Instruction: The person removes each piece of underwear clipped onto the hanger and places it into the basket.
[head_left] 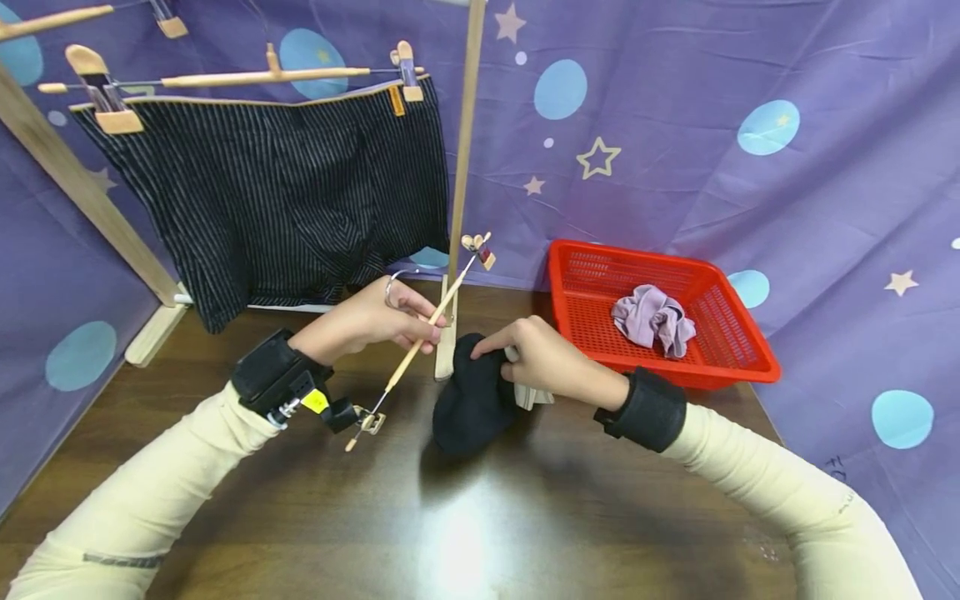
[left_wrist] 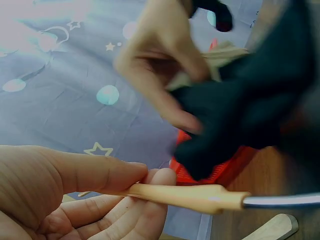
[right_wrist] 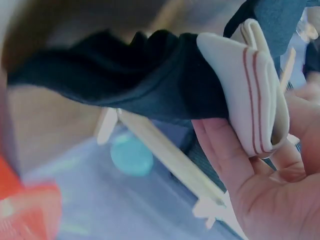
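I'm pinching the hanger point(head_left: 408, 358) in my left hand point(head_left: 366, 321) and gripping the dark cloth point(head_left: 467, 407) by its white cuff point(right_wrist: 242, 90) in my right hand point(head_left: 551, 360), over the bench point(head_left: 322, 517); I'm favouring a steady hanger, flat cuff.

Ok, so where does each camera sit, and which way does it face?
Head: worn on the head, facing forward and down; sleeves, left hand and right hand show.
Left wrist: on that wrist, facing the hanger the left hand pinches; right hand beyond.
Right wrist: on that wrist, facing the dark cloth and its pale band; right hand close up, gripping.
Shared: head and left wrist both show both hands, hanger, dark cloth and red basket.
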